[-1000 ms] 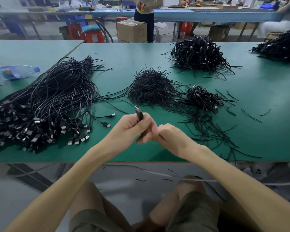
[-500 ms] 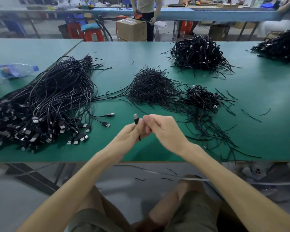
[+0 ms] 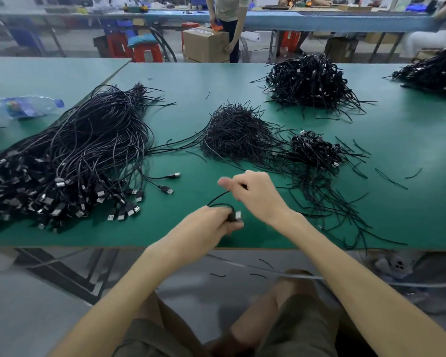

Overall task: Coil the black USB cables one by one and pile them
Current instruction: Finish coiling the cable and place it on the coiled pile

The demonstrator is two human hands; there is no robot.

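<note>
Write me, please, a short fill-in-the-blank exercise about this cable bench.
1. The left hand holds a black cable by its ____.
2. The bottle lies to the ____ of the loose cables.
3. The tabletop is coloured ____.

Missing words: plug; left; green.

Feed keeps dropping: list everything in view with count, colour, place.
table: one, green, across the view
loose cable heap: one, black, table left
short strand heap: one, black, table centre
small coiled pile: one, black, right of centre
large cable pile: one, black, far side
edge pile: one, black, far right, cut off
bottle: one, clear, far left
cardboard box: one, brown, floor beyond table
held cable: one, black, between hands
left hand: one, grips plug end
right hand: one, pinches the cable
</note>
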